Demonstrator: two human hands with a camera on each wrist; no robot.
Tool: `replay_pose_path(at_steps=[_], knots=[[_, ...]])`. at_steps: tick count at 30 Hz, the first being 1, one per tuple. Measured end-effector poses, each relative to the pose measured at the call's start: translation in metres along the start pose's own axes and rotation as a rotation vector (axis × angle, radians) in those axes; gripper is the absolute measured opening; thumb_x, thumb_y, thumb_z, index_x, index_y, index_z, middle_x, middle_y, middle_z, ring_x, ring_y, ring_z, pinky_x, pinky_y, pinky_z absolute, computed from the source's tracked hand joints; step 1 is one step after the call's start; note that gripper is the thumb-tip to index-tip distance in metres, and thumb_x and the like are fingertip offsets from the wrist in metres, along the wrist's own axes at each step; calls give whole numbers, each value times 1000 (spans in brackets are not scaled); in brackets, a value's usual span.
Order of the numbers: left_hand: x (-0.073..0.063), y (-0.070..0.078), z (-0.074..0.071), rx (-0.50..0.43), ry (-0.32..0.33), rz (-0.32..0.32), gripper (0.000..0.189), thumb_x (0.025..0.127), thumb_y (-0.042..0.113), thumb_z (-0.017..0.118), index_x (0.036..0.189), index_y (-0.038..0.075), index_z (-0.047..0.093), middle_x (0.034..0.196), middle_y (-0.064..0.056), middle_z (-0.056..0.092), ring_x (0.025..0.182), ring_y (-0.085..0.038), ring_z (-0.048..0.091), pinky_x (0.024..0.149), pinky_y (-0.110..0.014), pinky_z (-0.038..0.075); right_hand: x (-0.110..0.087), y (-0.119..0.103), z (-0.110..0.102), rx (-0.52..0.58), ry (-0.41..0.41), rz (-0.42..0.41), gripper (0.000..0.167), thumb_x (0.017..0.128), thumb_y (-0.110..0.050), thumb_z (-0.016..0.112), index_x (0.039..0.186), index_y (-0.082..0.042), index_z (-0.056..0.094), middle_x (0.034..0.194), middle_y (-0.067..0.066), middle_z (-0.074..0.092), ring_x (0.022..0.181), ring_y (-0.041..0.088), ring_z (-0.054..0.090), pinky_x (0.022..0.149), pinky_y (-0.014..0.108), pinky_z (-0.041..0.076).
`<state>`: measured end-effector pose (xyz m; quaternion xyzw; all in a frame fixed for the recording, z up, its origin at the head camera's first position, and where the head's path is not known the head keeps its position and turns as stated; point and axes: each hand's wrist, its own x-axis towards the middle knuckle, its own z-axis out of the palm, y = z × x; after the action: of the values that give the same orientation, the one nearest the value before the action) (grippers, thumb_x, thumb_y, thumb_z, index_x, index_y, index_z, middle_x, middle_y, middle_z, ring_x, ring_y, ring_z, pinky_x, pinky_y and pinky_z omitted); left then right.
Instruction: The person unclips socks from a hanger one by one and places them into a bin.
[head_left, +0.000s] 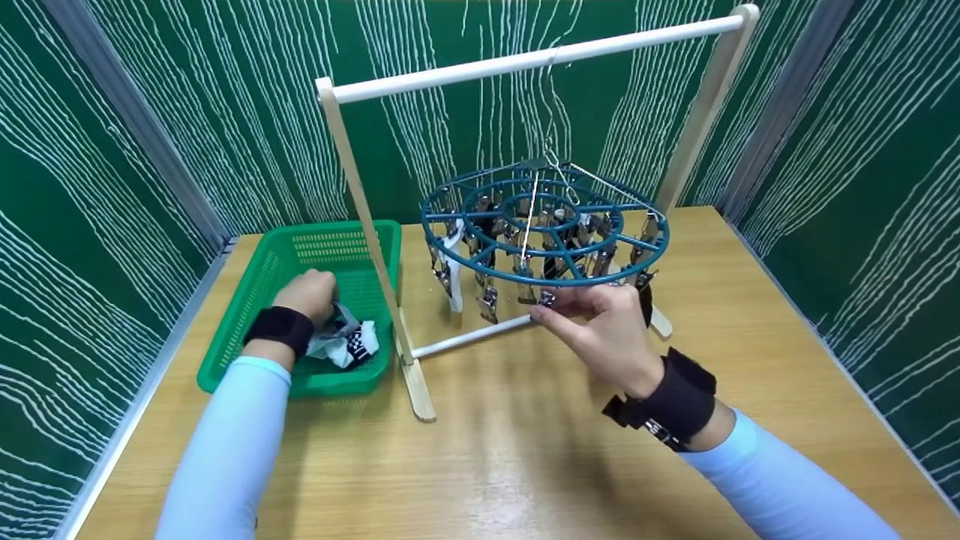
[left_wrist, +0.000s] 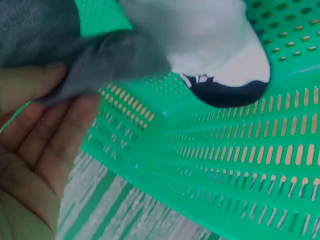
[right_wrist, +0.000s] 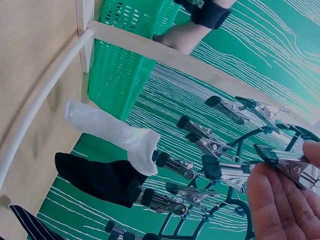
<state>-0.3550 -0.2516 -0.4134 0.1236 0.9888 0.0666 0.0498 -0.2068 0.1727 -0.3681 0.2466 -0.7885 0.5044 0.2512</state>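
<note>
In the green basket (head_left: 341,386), my left hand (head_left: 304,295) pinches a dark grey sock (left_wrist: 115,60) between thumb and fingers. Beside that sock is a white sock with a black toe (left_wrist: 235,75). My right hand (head_left: 613,334) is at the front rim of a round teal clip hanger (head_left: 559,283), thumb and fingers pinching a metal clip (right_wrist: 282,159). Other clips carry a white sock (right_wrist: 110,127), a black sock (right_wrist: 95,175) and a dark striped sock (right_wrist: 31,224), hanging on the far side from my right hand.
The hanger hooks onto the white top bar (head_left: 525,61) of a wooden stand. Its left leg (head_left: 360,202) rises right beside the basket, and a white lower bar (head_left: 472,335) runs beneath the clips. Green panels with white streaks (head_left: 247,97) surround the wooden table (head_left: 495,465).
</note>
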Motion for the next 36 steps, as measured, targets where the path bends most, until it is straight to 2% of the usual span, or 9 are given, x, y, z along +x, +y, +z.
replay_pose_path(at_steps=[4,9,12,18,20,23,26,30,36], knots=[[15,1,18,42,-116,3,28,92,-8,61,71,10,62,78,-9,65,69,-24,48,65,-40,44,0,0,0,-2,-7,28,15,87,4,87,101,7,83,91,18,83,79,14,81,75,15,63],[56,-34,66,89,-227,-6,9,95,7,63,88,10,69,98,-13,74,78,-27,54,73,-44,48,0,-1,0,-1,-8,35,15,87,4,87,101,8,82,91,18,83,79,13,81,75,15,63],[65,-42,80,80,-269,-5,9,96,12,65,88,12,68,96,-11,72,77,-27,54,70,-41,48,0,-1,0,-1,-8,37,15,87,4,87,101,8,82,91,18,83,79,12,80,75,15,63],[46,-20,64,108,-284,10,13,96,12,66,82,13,66,87,-6,68,74,-24,53,72,-42,50,-1,0,1,-4,-6,36,16,87,4,87,102,9,82,92,18,83,79,10,80,76,14,62],[51,-23,64,84,-293,4,19,92,13,67,75,17,61,77,-1,62,67,-20,49,66,-39,48,-1,0,1,-2,-4,32,17,87,4,87,103,8,83,93,18,83,80,10,80,77,14,62],[33,-6,37,-20,-313,-21,17,92,9,66,76,11,65,75,-1,57,65,-20,47,63,-35,45,-2,1,1,2,-4,14,17,87,4,87,103,8,83,93,18,83,79,11,80,76,14,62],[8,12,2,-116,-296,-37,19,97,8,67,106,-4,77,100,-17,74,89,-33,69,81,-41,60,-2,1,1,7,-1,-1,17,87,4,87,103,7,83,91,17,83,78,9,79,75,14,62],[-10,14,-25,-180,-167,-20,45,105,13,64,145,-9,63,147,-31,64,141,-48,59,118,-61,50,-1,1,0,13,3,-7,16,87,5,87,102,7,83,90,17,83,78,5,78,74,14,62],[-27,16,-51,-284,75,-8,45,110,16,62,148,-7,60,145,-30,66,137,-46,62,117,-61,50,-1,1,-1,20,3,3,15,86,6,86,101,8,82,92,19,83,78,-1,77,75,14,62]])
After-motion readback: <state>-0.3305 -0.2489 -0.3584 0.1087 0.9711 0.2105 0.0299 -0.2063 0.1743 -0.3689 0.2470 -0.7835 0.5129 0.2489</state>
